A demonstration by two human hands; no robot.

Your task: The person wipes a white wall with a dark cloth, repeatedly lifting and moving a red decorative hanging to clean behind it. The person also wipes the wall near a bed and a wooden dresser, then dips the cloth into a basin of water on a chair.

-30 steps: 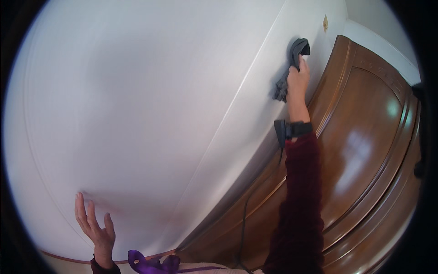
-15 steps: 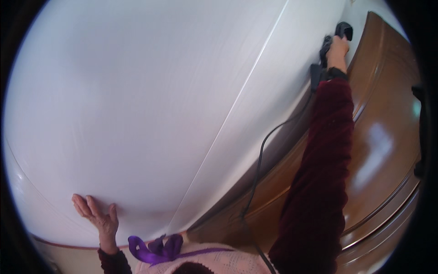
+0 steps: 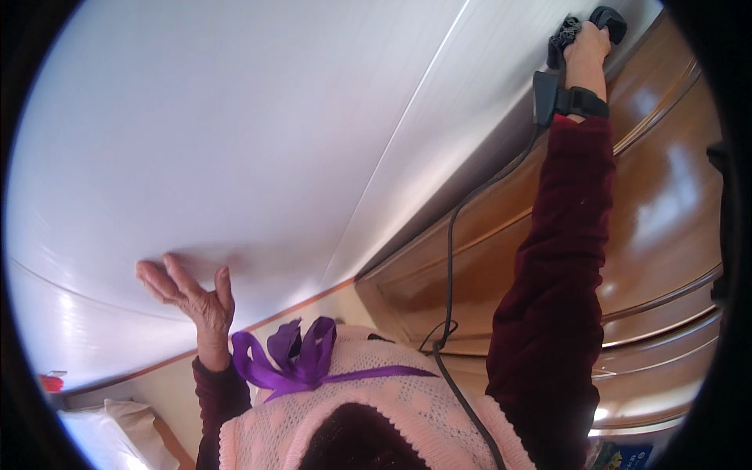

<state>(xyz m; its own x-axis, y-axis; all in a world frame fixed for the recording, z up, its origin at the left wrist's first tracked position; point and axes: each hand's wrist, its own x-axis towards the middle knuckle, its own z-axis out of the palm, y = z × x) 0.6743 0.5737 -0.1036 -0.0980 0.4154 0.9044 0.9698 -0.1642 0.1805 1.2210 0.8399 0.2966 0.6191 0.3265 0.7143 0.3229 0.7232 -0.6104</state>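
My right hand [image 3: 586,48] reaches high up at the top right and is closed around a dark grey cloth [image 3: 564,33], pressing it against the white wall [image 3: 274,133] just above the top edge of a brown wooden headboard [image 3: 666,227]. A black strap with a small device [image 3: 565,102] sits on that wrist, and a black cable [image 3: 450,258] hangs down from it. My left hand [image 3: 192,294] is open with fingers spread, its palm flat against the white wall at the lower left.
The glossy wooden headboard fills the right side. A purple ribbon bow [image 3: 294,360] sits on my pink knitted top [image 3: 376,407]. A white pillow [image 3: 117,435] lies at the bottom left, with a small red object [image 3: 51,382] beside it.
My right hand has carried the cloth further up and to the right along the wall. The view has tilted, and my left hand has shifted slightly on the wall.
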